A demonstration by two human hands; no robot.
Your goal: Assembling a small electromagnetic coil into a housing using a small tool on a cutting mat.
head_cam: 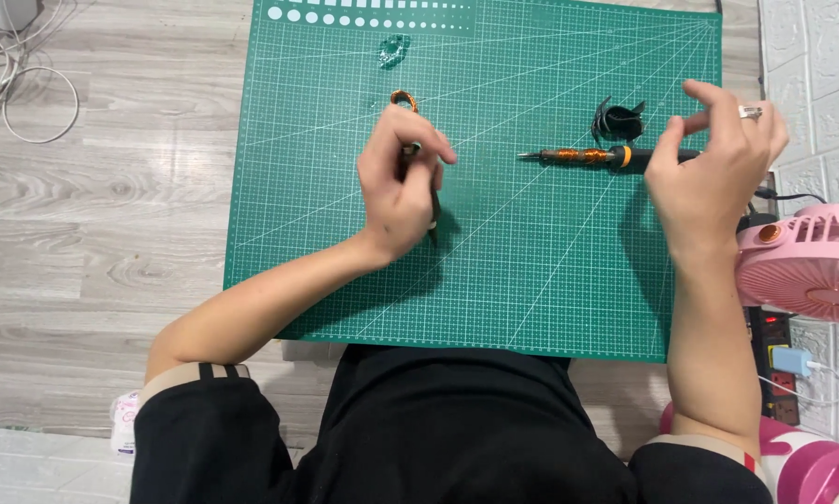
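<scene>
Left hand (399,177) grips dark tweezers (433,210) with copper coil (403,99).

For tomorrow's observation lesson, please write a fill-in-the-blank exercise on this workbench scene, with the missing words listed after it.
1. The left hand grips a dark tool over a cutting mat coloured ____.
2. The soldering iron lies on the mat with its tip pointing toward the person's ____ side.
3. The right hand, open, wears a ____ on one finger.
4. At the mat's right edge stands a fan coloured ____.

Missing words: green; left; ring; pink
</scene>
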